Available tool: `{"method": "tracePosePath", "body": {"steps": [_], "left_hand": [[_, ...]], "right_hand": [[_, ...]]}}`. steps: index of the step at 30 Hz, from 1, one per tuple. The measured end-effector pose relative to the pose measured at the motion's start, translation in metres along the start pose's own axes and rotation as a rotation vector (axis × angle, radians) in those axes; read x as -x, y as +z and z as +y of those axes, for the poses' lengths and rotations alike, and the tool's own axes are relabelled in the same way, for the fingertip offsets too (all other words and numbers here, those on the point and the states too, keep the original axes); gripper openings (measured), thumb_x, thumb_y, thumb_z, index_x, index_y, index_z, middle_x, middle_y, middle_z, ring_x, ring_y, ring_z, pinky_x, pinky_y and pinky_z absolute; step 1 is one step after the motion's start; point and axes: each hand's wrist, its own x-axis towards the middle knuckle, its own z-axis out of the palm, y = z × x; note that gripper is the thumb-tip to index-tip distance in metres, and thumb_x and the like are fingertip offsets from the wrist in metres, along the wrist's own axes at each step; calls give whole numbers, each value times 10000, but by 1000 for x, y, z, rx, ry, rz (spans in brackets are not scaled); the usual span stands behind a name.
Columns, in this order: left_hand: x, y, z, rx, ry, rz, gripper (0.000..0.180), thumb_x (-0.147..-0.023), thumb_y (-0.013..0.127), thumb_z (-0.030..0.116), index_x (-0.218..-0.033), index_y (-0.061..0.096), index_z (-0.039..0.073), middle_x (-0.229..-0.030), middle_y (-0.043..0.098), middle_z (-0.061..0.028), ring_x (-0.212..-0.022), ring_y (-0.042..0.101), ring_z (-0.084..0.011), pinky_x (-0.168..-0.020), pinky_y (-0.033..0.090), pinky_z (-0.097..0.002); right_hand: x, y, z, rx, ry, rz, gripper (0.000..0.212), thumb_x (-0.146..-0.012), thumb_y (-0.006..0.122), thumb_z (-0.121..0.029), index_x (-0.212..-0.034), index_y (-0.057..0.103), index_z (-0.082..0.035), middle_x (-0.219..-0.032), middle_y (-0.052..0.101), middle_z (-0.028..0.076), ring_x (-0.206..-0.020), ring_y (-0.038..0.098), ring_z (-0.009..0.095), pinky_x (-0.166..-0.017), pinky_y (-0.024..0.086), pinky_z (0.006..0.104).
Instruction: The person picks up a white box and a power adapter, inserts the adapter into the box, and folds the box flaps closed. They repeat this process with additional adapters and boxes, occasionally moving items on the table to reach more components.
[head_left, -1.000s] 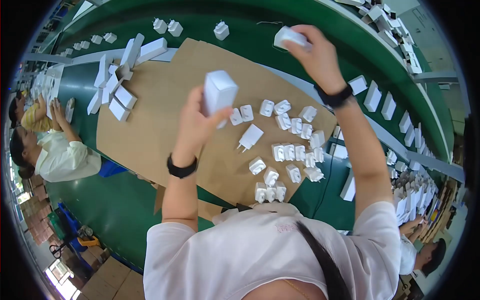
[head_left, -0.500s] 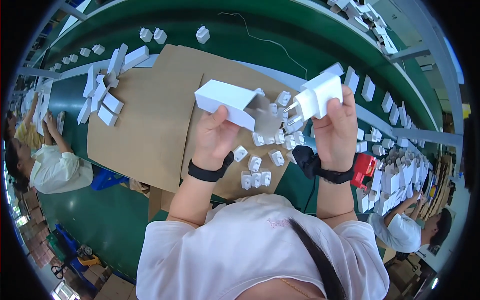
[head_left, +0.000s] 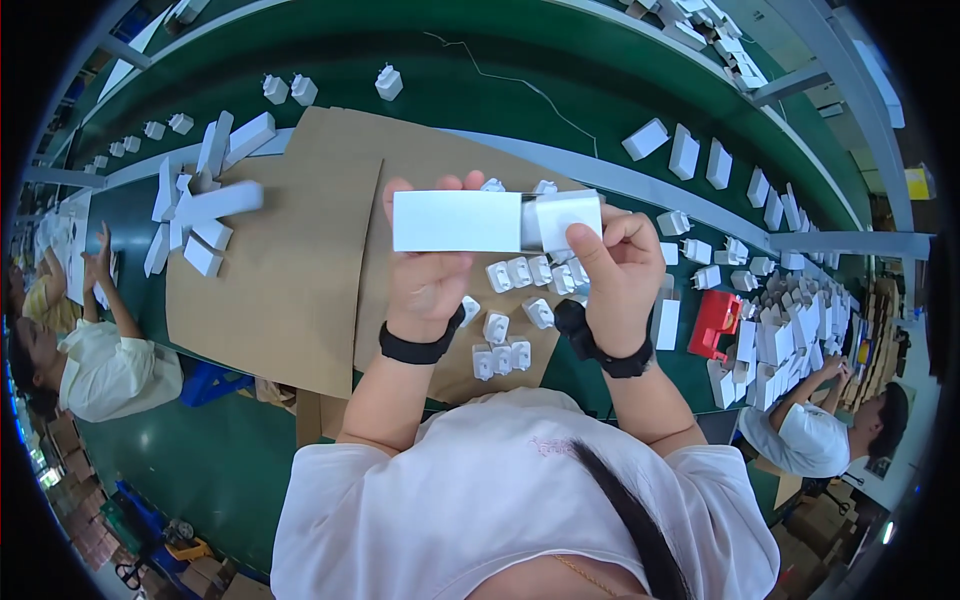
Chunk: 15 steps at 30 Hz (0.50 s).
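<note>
Both hands up in front of the chest, side by side, roughly level, not touching. Left forearm (head_left: 382, 402) and right forearm (head_left: 653, 397) lean inward, converging toward the hands. Left hand (head_left: 425, 290): closed in a grip, palm mostly hidden, fingertips (head_left: 473, 181) poking up past the far edge. Right hand (head_left: 627, 285): pinching, thumb (head_left: 592, 248) laid across the near face pointing up-left, fingers bent behind it. Left wrist (head_left: 420, 345) looks about straight.
</note>
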Motion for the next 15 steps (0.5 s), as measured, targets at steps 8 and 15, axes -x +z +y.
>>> {"method": "tracePosePath", "body": {"steps": [8, 15], "left_hand": [[-7, -15, 9, -175, 231, -75, 551, -627, 687, -106, -985, 372, 172, -1159, 475, -109, -1227, 360, -310, -982, 371, -421], [-9, -12, 2, -231, 242, -97, 562, -624, 719, -71, -995, 363, 155, -1164, 462, -136, -1219, 371, -320, -945, 412, -409]], "right_hand": [[-5, -2, 22, 813, -246, -227, 276, -875, 550, -202, -1081, 553, -18, -1116, 558, 111, -1029, 503, 167, -891, 382, 273], [-2, 22, 15, 374, -19, -444, 488, -847, 571, -124, -1289, 387, -27, -1240, 463, 136, -1134, 466, 244, -953, 346, 339]]}}
